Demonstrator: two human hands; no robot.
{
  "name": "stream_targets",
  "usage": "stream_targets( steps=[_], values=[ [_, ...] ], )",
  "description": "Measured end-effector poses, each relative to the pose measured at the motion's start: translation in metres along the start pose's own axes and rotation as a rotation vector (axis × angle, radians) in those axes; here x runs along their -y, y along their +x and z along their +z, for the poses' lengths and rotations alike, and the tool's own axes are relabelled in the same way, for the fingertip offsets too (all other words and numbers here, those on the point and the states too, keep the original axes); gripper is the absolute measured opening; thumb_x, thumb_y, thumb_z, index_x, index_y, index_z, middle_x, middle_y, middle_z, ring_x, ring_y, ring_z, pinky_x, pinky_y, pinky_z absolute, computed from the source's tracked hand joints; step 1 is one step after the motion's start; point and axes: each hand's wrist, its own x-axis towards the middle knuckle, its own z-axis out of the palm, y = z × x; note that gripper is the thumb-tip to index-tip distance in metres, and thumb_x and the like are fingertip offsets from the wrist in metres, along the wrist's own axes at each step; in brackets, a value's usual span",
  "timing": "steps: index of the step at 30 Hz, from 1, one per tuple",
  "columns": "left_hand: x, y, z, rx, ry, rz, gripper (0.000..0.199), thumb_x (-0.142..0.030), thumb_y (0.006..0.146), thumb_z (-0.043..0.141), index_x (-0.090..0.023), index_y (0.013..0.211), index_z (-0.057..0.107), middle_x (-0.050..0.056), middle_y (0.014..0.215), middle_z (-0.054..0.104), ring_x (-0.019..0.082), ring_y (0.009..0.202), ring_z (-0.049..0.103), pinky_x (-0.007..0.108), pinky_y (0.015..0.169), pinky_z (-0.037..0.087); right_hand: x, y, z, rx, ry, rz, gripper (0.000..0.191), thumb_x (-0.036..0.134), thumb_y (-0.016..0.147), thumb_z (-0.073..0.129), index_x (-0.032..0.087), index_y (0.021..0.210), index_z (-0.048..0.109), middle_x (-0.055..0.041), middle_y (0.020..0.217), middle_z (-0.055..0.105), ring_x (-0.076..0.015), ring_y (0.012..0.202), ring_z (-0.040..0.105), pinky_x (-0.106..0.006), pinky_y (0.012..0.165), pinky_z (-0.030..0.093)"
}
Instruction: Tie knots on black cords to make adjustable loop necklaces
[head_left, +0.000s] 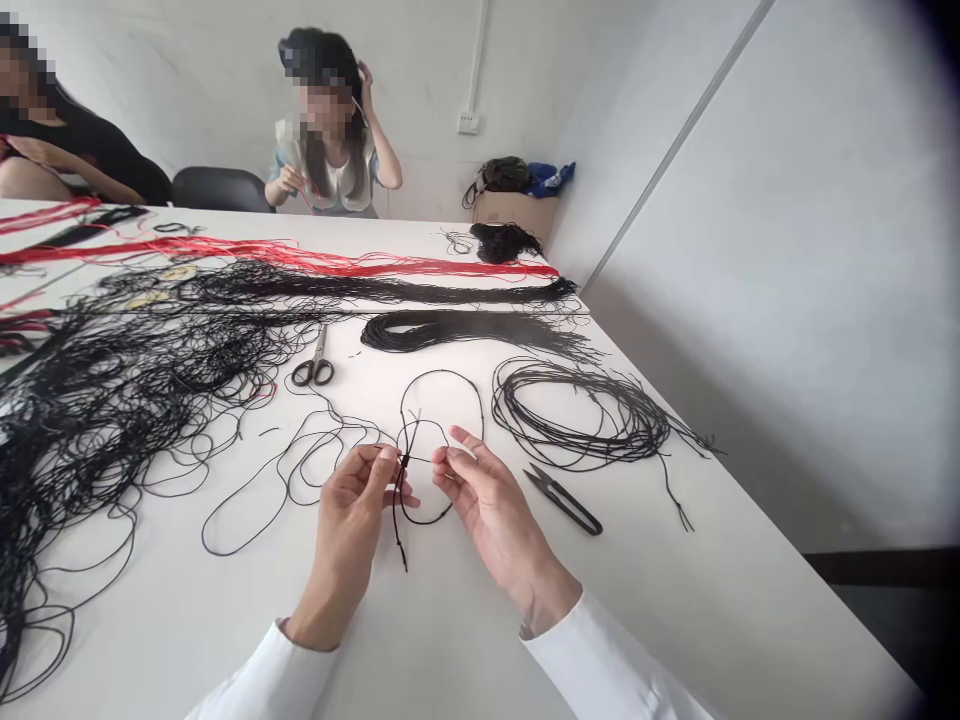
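Observation:
Between my hands hangs a black cord loop with small knots along it and a thicker knot where its strands cross. My left hand pinches the cord beside that thicker knot, thumb against the index finger. Just to the right, my right hand pinches a thin black cord end drawn out from the knot, its other fingers partly stretched. A short knotted tail dangles below the knot. Loose thin black cord lies on the table left of my left hand. Black thread snips rest right of my right hand.
On the white table lie a coil of black cords, a looped black bundle, scissors, red strands and a big black tangle at left. Two people sit across the table. A cardboard box stands behind.

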Motion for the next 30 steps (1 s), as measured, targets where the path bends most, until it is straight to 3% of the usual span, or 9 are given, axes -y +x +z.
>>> stream_targets(
  steps=[3,9,14,21,26,30],
  values=[
    [0.000,-0.002,0.002,0.002,0.008,0.014,0.032,-0.048,0.083,0.072,-0.018,0.076,0.062,0.000,0.079,0.057,0.012,0.062,0.056,0.029,0.062,0.056,-0.002,0.003,-0.003,0.020,0.010,0.051,0.040,0.034,0.081,0.078,0.018,0.115,0.066,-0.0068,0.109,0.070,-0.0140,0.092,0.065,-0.030,0.096,0.052],
    [0.002,-0.005,0.005,0.020,0.055,0.025,0.031,-0.048,0.083,0.073,-0.019,0.078,0.064,0.000,0.078,0.059,0.014,0.066,0.058,0.028,0.063,0.055,-0.003,0.003,-0.002,0.059,-0.076,0.049,0.026,0.038,0.083,0.074,0.016,0.095,0.069,-0.0046,0.097,0.070,-0.0115,0.082,0.063,-0.026,0.082,0.052],
    [0.003,-0.004,0.003,0.009,0.109,0.014,0.031,-0.049,0.084,0.072,-0.020,0.077,0.061,-0.001,0.072,0.058,0.014,0.063,0.058,0.029,0.068,0.053,-0.003,0.001,0.000,-0.005,-0.121,0.051,0.027,0.042,0.081,0.074,0.018,0.091,0.064,-0.0037,0.097,0.070,-0.0108,0.076,0.059,-0.025,0.074,0.051],
    [0.005,-0.004,0.002,0.057,0.154,0.040,0.033,-0.052,0.083,0.071,-0.020,0.079,0.064,0.000,0.075,0.060,0.014,0.060,0.058,0.030,0.065,0.052,0.004,0.000,0.002,0.026,-0.151,0.063,0.029,0.043,0.081,0.071,0.020,0.092,0.059,-0.0043,0.099,0.071,-0.0099,0.068,0.057,-0.025,0.065,0.050],
    [0.009,-0.002,0.001,0.080,0.189,0.040,0.037,-0.055,0.083,0.070,-0.018,0.082,0.065,0.002,0.086,0.066,0.013,0.059,0.057,0.031,0.063,0.052,0.013,0.002,0.000,0.101,-0.267,0.029,0.026,0.041,0.080,0.074,0.019,0.091,0.065,-0.0028,0.101,0.068,-0.0093,0.072,0.057,-0.025,0.068,0.052],
    [0.003,-0.003,-0.001,0.054,0.222,0.054,0.036,-0.053,0.085,0.068,-0.020,0.098,0.061,0.000,0.079,0.064,0.015,0.063,0.059,0.030,0.063,0.054,0.018,0.010,-0.001,0.113,-0.321,-0.009,0.024,0.036,0.078,0.074,0.016,0.089,0.069,-0.0041,0.099,0.069,-0.0095,0.075,0.058,-0.024,0.072,0.053]
  ],
)
